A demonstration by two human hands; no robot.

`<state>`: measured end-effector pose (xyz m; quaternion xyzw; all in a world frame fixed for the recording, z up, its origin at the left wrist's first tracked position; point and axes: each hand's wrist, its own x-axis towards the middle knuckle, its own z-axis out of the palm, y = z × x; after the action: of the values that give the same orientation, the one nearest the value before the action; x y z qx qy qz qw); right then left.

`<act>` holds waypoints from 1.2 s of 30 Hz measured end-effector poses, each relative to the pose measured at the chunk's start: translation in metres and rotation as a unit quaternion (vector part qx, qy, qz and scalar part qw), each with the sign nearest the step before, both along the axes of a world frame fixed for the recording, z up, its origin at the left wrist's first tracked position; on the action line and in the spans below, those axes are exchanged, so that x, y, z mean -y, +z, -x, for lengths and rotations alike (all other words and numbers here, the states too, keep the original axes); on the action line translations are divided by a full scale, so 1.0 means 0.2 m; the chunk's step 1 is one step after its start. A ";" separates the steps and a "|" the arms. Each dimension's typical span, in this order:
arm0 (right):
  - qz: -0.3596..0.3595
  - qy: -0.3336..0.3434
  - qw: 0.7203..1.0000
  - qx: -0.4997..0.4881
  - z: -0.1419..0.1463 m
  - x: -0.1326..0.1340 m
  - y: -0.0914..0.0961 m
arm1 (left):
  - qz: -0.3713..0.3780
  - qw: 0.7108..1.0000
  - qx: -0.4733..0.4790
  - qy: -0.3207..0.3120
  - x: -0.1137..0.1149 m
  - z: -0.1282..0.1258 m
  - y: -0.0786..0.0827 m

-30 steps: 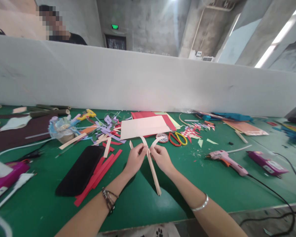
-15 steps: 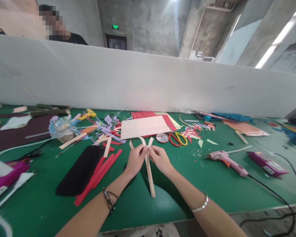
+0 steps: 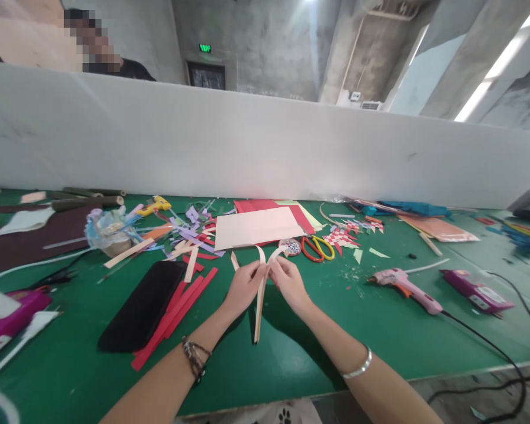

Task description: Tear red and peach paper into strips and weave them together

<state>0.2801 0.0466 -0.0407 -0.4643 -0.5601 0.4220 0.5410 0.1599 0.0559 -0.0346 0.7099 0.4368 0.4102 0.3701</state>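
Pale paper strips (image 3: 260,306) hang down between my two hands above the green table, with short curled ends sticking up past the fingers. My left hand (image 3: 242,288) pinches the strips from the left. On the other side my right hand (image 3: 289,282) is closed on them too, its fingertips nearly meeting the left ones. A large pale paper sheet (image 3: 258,227) lies just beyond the hands, over red paper (image 3: 307,218). Scissors with red and yellow handles (image 3: 318,248) and a round patterned disc (image 3: 291,246) rest close to my right hand.
To the left are a black phone-like slab (image 3: 143,306), red paper strips (image 3: 181,312) and a heap of coloured scraps (image 3: 194,227). A pink glue gun (image 3: 406,288) with its cord lies right, beside a purple device (image 3: 476,291). A white partition (image 3: 256,147) borders the table; a person (image 3: 132,68) is behind it.
The strips' lower end has swung left and slightly up. Their upper end at my right hand now bends further right. My hands stay close together.
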 end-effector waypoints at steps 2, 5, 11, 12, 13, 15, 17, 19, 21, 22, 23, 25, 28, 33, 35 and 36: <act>0.001 0.024 1.000 0.018 0.01 0.00 -0.01 | -0.012 1.000 -0.003 0.021 0.00 0.00 0.00; 0.005 0.058 0.998 0.017 0.01 0.00 -0.03 | -0.020 0.999 -0.010 0.027 0.00 0.01 -0.01; 0.037 0.071 0.996 -0.031 0.02 0.00 -0.03 | -0.026 0.999 -0.015 0.012 0.00 0.01 -0.02; 0.042 0.075 0.996 -0.034 0.02 0.00 -0.02 | -0.028 0.999 -0.013 0.016 0.00 0.01 -0.02; 0.046 0.079 0.995 -0.035 0.02 0.00 -0.02 | -0.030 0.999 -0.011 0.020 0.00 0.01 -0.02; 0.048 0.081 0.995 -0.033 0.02 0.01 -0.02 | -0.033 0.999 -0.006 0.032 0.00 0.00 -0.03; 0.046 0.076 0.996 -0.021 0.03 0.01 -0.02 | -0.032 0.998 0.000 0.049 0.00 0.00 -0.03; 0.048 0.075 0.996 -0.001 0.03 0.01 -0.03 | -0.030 0.997 0.007 0.066 0.00 0.00 -0.03; 0.050 0.074 0.996 0.008 0.04 0.01 -0.04 | -0.026 0.997 0.010 0.071 -0.01 0.00 -0.03; 0.049 0.068 0.996 0.005 0.04 0.01 -0.04 | -0.024 0.997 0.009 0.066 -0.01 0.01 -0.03; 0.047 0.057 0.997 -0.002 0.04 0.01 -0.04 | -0.021 0.998 0.008 0.059 -0.01 0.01 -0.02; 0.038 0.026 0.999 -0.018 0.03 0.01 -0.03 | -0.015 0.999 0.002 0.036 -0.01 0.01 -0.02; 0.031 -0.005 0.999 -0.034 0.02 0.01 -0.01 | -0.014 1.000 -0.007 0.008 -0.01 0.00 -0.02; 0.013 0.029 0.999 -0.008 0.02 0.00 -0.03 | -0.029 0.999 -0.015 0.015 -0.01 0.00 -0.03; 0.003 0.036 0.999 0.016 0.02 -0.01 -0.04 | -0.035 0.999 -0.017 0.026 -0.01 0.01 -0.03; 0.002 0.038 0.999 0.023 0.02 -0.01 -0.05 | -0.038 0.999 -0.018 0.031 -0.01 0.01 -0.03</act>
<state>0.2764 0.0483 -0.0501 -0.4533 -0.5888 0.4328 0.5104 0.1586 0.0584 -0.0412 0.7168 0.4490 0.4251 0.3223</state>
